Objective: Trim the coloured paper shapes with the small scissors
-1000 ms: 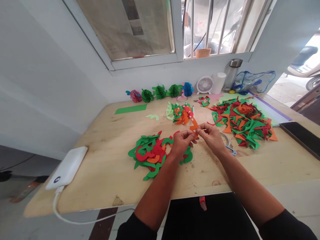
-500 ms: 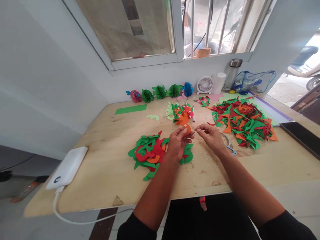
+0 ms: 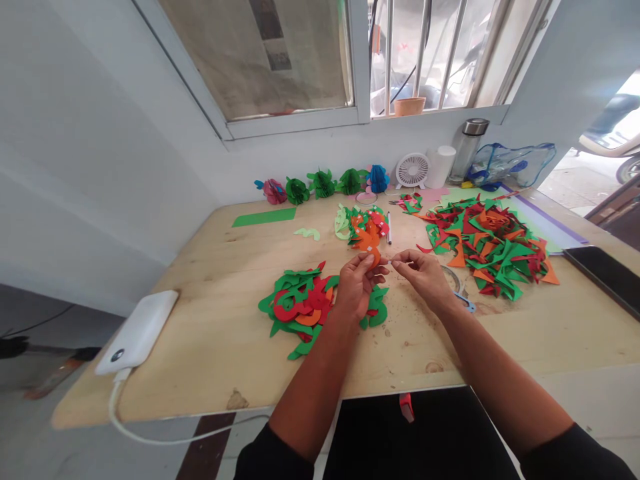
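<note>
My left hand (image 3: 357, 283) is closed on an orange paper cutout (image 3: 371, 257), pinched between thumb and fingers. A small white square shows on the cutout's top. Close by on the right, my right hand (image 3: 423, 277) pinches a small white piece (image 3: 390, 262) at its fingertips, too tiny to make out well. Beneath and left of my left hand lies a pile of green, red and orange paper cutouts (image 3: 295, 307). Just beyond the hands sits another heap of cutouts (image 3: 367, 230), some orange ones carrying white squares.
A large heap of paper scraps (image 3: 493, 243) lies to the right, with a phone (image 3: 605, 273) beyond it. Folded paper figures (image 3: 323, 183) line the wall beside a small fan (image 3: 413, 171). A white power bank (image 3: 137, 333) rests at the left edge. A pen (image 3: 389, 228) lies behind my hands.
My right fingertips have come slightly closer to the orange cutout, and the white piece between them shows more. The view has shifted a little; the piles look the same.
</note>
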`<control>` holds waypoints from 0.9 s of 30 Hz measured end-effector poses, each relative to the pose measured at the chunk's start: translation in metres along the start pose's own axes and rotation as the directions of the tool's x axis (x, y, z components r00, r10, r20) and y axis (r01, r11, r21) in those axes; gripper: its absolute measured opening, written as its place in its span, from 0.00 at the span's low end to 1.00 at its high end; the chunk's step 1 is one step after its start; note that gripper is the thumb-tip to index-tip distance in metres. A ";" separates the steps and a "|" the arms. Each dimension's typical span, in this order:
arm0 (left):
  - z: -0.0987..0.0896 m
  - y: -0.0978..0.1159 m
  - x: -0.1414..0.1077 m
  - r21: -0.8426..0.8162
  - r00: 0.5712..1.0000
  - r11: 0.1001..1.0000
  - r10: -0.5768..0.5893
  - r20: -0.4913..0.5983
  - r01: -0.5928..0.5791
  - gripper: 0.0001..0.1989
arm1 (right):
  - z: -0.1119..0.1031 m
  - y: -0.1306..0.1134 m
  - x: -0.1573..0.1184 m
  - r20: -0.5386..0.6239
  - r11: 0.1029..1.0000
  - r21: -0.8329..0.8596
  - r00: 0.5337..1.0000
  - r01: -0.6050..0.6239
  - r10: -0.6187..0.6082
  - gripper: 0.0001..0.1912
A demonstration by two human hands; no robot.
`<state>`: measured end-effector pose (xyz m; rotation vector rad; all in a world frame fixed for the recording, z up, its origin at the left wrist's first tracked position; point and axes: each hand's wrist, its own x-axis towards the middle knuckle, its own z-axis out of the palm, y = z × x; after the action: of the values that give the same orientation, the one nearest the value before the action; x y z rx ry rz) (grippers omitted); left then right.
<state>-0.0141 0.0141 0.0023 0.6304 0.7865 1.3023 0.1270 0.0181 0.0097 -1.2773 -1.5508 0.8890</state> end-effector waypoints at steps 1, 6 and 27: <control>0.000 0.000 0.000 -0.001 1.000 1.000 0.003 0.002 -0.003 0.14 | 0.000 0.000 0.000 0.002 1.000 0.014 1.000 -0.009 0.009 0.12; 0.000 -0.001 0.000 0.008 1.000 1.000 -0.004 0.011 0.004 0.15 | 0.001 0.002 0.000 -0.012 0.998 0.040 0.999 -0.050 0.051 0.13; -0.001 -0.010 0.003 0.082 0.998 0.996 0.044 -0.055 -0.040 0.15 | 0.002 0.006 0.001 -0.054 0.977 0.211 0.999 0.006 0.005 0.10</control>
<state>-0.0090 0.0156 -0.0064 0.6800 0.8797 1.3370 0.1271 0.0202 0.0032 -1.1392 -1.3744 0.9829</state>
